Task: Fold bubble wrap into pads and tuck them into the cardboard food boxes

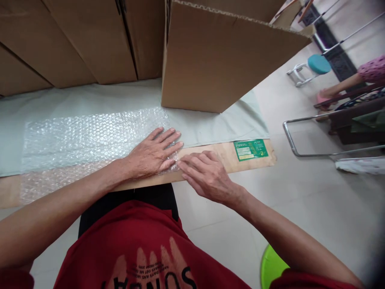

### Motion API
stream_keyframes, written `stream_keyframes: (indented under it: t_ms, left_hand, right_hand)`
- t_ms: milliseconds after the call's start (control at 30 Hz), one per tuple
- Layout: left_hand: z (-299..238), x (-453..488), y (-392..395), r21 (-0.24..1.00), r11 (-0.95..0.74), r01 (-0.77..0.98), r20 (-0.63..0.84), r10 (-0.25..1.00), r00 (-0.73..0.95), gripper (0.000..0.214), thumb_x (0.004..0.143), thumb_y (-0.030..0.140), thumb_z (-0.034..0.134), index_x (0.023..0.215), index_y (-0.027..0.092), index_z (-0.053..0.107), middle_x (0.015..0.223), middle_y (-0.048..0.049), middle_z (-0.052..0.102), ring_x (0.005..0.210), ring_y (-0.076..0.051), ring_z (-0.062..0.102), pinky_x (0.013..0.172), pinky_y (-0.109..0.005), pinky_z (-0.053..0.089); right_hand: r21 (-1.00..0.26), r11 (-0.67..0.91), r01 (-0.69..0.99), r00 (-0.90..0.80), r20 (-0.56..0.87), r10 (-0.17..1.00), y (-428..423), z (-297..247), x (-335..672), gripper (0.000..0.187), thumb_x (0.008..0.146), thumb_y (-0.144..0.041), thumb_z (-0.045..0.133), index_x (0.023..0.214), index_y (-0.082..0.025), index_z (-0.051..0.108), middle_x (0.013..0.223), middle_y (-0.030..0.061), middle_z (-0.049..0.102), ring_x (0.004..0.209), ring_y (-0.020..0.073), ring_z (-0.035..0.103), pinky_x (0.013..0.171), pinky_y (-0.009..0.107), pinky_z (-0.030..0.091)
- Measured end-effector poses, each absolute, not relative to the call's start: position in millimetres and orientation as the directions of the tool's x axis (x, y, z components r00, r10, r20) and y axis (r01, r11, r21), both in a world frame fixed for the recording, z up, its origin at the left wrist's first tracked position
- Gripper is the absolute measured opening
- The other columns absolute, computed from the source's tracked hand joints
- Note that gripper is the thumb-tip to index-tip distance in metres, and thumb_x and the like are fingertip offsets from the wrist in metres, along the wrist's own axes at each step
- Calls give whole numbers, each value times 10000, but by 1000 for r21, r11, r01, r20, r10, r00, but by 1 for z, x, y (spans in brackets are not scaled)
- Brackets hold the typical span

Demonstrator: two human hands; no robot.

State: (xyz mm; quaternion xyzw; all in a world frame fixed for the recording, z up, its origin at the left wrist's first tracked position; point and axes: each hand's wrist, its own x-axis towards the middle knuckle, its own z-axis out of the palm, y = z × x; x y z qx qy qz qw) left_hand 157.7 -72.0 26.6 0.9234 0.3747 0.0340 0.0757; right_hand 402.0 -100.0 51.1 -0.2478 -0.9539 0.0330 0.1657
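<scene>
— What are the hands doing?

— The left hand (155, 154) lies flat, palm down, fingers spread, pressing on the right end of a sheet of bubble wrap (90, 140). The right hand (207, 174) is just beside it, also laid out flat with the fingers straight. Its fingertips meet the end of the wrap close to the left thumb. Neither hand grips anything.

— And where does the bubble wrap sit?

— It is spread out lengthwise to the left. Most of it is on a pale green cloth (210, 124), and its near edge runs over the bare wooden front of the desk (228, 156).

— Anything else on that desk?

— A green label (250, 149) is stuck on the wood to the right of the hands. Behind them an open cardboard box (222, 60) stands on the cloth. More boxes (75, 40) line the back.

— Beyond the desk?

— There is a teal stool (319, 63) on the tiled floor. Another person's arm (345, 84) shows at the far right.
</scene>
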Motion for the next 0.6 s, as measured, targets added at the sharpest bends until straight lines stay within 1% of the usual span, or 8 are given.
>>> stream_keyframes:
  t_ms: [67,133,233,333,433,533,600]
  left_hand:
    - [27,158,-72,151,-708,690,3,698,716,533,1078,427,407,1554,194,462,1703,-115,363,1601,-298,274,1306,-523,187]
    - [29,158,-73,152,-713,684,-5,691,722,557,1078,456,401,1557,177,458,1707,-135,347,1603,-308,267,1305,-529,177]
    - [31,158,-73,190,-715,673,-18,683,730,592,1060,468,438,1573,172,434,1720,-143,312,1611,-317,237,1305,-540,158]
    - [32,156,-73,229,-706,671,-23,685,728,592,1048,433,457,1579,175,425,1727,-136,300,1615,-317,223,1307,-534,142]
    - [32,155,-72,243,-706,665,-20,682,731,590,1044,417,454,1579,171,419,1730,-133,293,1618,-317,211,1307,-534,133]
    - [31,154,-72,241,-709,663,-29,677,735,599,1034,411,462,1580,170,409,1737,-130,275,1623,-311,197,1308,-530,128]
    - [32,155,-72,240,-711,661,-37,674,738,606,1025,404,479,1580,172,408,1737,-129,277,1623,-310,197,1310,-521,120]
  right_hand:
    - [-145,893,427,-829,331,450,-104,47,398,268,1026,-174,525,1238,-107,674,1233,156,715,1089,274,639,924,441,443]
    - [-140,896,422,-825,350,443,-109,42,397,261,1010,-141,527,1206,-84,688,1230,170,722,1136,282,642,969,449,451]
    - [-158,875,457,-813,323,483,-117,40,400,287,996,-116,523,1224,-122,696,1202,149,739,1203,290,630,1025,475,453]
    - [-210,849,485,-792,306,528,-116,45,401,280,992,-132,536,1207,-175,709,1184,117,745,1192,281,639,1053,496,451]
    - [-245,842,481,-787,302,538,-113,47,398,281,981,-134,540,1207,-169,703,1194,119,737,1183,280,648,1039,496,466]
    - [-202,859,471,-815,273,511,-113,49,398,343,974,-89,496,1254,-149,684,1231,150,730,1223,290,640,1015,488,489]
    - [-170,863,475,-831,236,504,-116,54,400,339,971,-73,489,1225,-164,695,1207,137,743,1220,287,644,1030,492,484]
